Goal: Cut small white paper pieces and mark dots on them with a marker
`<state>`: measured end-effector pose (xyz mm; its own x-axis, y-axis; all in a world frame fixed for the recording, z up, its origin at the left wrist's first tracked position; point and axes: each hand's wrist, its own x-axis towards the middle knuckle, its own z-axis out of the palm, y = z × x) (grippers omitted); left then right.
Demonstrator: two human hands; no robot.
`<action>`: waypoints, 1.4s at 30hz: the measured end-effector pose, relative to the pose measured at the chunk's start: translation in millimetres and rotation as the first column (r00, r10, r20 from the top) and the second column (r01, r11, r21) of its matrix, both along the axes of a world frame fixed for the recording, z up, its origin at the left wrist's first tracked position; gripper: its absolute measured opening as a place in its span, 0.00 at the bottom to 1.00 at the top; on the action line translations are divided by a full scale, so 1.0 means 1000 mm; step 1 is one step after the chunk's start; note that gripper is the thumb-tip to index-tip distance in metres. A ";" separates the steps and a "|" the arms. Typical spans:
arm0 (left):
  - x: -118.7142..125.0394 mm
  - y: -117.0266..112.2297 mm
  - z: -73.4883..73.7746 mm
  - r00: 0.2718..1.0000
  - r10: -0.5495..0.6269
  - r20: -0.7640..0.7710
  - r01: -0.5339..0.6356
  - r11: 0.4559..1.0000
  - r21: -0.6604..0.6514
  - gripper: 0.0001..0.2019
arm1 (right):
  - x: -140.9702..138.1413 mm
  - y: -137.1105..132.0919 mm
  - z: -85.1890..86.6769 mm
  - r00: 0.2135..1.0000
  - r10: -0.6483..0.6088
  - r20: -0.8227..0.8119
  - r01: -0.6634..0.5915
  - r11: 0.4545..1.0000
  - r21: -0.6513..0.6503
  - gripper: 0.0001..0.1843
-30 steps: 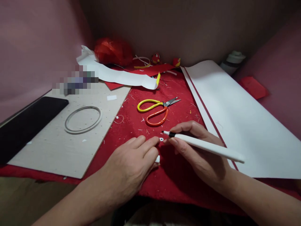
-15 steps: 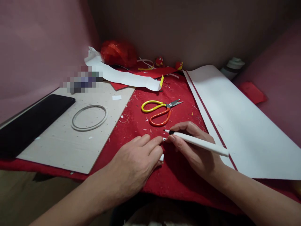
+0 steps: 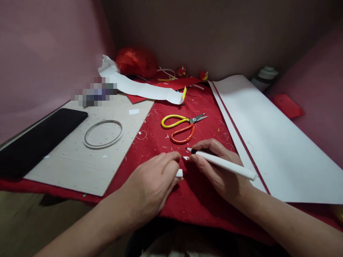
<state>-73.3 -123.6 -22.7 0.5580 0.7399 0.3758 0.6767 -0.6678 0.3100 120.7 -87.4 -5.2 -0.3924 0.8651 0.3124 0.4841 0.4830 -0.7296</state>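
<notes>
My right hand (image 3: 218,171) grips a white pen (image 3: 225,164) with a black tip, pointing left over the red cloth (image 3: 193,200). Its fingertips touch a tiny white paper scrap (image 3: 185,157) lying on the cloth. My left hand (image 3: 152,182) rests on the cloth just left of that scrap, fingers curled, with a small white cap-like piece (image 3: 179,173) held between its fingers. Yellow and orange scissors (image 3: 179,126) lie beyond both hands.
A pale board (image 3: 80,167) with a grey ring (image 3: 103,134) lies at the left, beside a black phone (image 3: 37,141). A large white sheet (image 3: 270,139) covers the right. White paper strip (image 3: 144,89), red bag (image 3: 136,61) and small red figures (image 3: 181,70) sit at the back.
My left fingers have curled back from the tiny scrap, drawing the white piece leftward. My right hand stayed by the scrap. The view shifted slightly.
</notes>
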 end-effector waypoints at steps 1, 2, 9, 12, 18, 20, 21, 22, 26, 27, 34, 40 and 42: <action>-0.001 0.000 0.001 0.997 0.017 0.070 -0.013 0.999 -0.046 0.08 | 0.000 0.000 0.000 1.000 0.004 -0.001 -0.004 1.000 0.003 0.06; -0.002 -0.001 0.003 0.989 0.049 0.142 -0.033 0.994 -0.108 0.08 | 0.001 -0.001 -0.001 1.000 0.008 -0.004 -0.008 1.000 0.003 0.06; -0.006 -0.004 0.015 0.863 0.365 0.349 -0.155 0.849 -0.505 0.10 | 0.000 0.002 -0.011 0.997 0.032 -0.070 -0.027 0.997 0.070 0.06; -0.003 -0.005 0.021 0.873 0.369 0.318 -0.195 0.863 -0.466 0.07 | -0.001 0.004 -0.012 0.997 0.035 -0.072 -0.028 0.995 0.098 0.06; 0.023 -0.005 0.034 0.955 0.196 0.222 -0.200 0.980 -0.005 0.03 | -0.001 0.003 -0.008 0.995 0.061 -0.080 -0.053 0.994 0.101 0.06; 0.035 -0.003 0.035 0.984 0.110 0.142 -0.134 0.975 0.177 0.06 | -0.001 0.004 -0.007 0.992 0.076 -0.099 -0.069 0.995 0.078 0.06; 0.040 -0.002 0.036 0.991 0.089 0.098 -0.111 0.965 0.238 0.07 | 0.000 0.004 -0.008 0.990 0.089 -0.113 -0.082 0.995 0.064 0.06; 0.045 0.000 0.036 0.994 0.089 0.056 -0.102 0.953 0.286 0.06 | 0.000 0.004 -0.009 0.986 0.099 -0.132 -0.093 0.994 0.055 0.07; 0.056 0.005 0.038 0.976 0.164 -0.146 -0.076 0.877 0.474 0.04 | 0.000 0.006 -0.017 0.962 0.108 -0.252 -0.106 0.994 0.023 0.06; 0.058 0.007 0.038 0.965 0.176 -0.192 -0.057 0.862 0.504 0.04 | -0.001 0.006 -0.019 0.953 0.112 -0.281 -0.117 0.993 -0.001 0.06; 0.048 0.013 0.045 0.952 0.157 -0.262 0.006 0.847 0.531 0.04 | -0.002 0.005 -0.016 0.971 0.081 -0.227 -0.079 0.997 0.018 0.04; 0.019 0.005 0.060 0.716 0.312 0.624 -0.430 0.902 0.043 0.02 | -0.002 0.005 -0.017 0.986 0.040 -0.159 -0.042 0.999 -0.010 0.14; 0.014 0.007 0.062 0.433 0.392 0.812 -0.301 0.912 -0.279 0.01 | -0.001 0.005 -0.018 0.988 0.033 -0.152 -0.036 0.999 -0.015 0.13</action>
